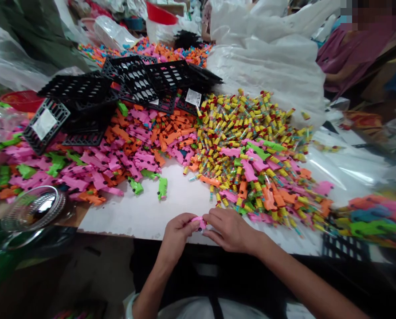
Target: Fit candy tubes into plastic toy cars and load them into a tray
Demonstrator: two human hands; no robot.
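Over the front edge of the white table (118,219), both hands meet around a small pink toy car (200,223) with dark wheels. My left hand (178,232) pinches its left side between thumb and fingers. From the right, my right hand (229,230) closes its fingertips on the other side; part of the toy is hidden by them. Just beyond lies a green toy car (162,188). A heap of small yellow-capped clear tubes (247,119) spreads to the right, with pink, orange and green toys (271,195) mixed in at its near side.
Many pink, orange and green toy cars (94,170) pile up on the left, under black plastic crates (134,79). A clear mug-like container (31,212) stands at the left edge. White plastic sheeting (260,57) rises behind. A person in a purple top (354,53) sits at right.
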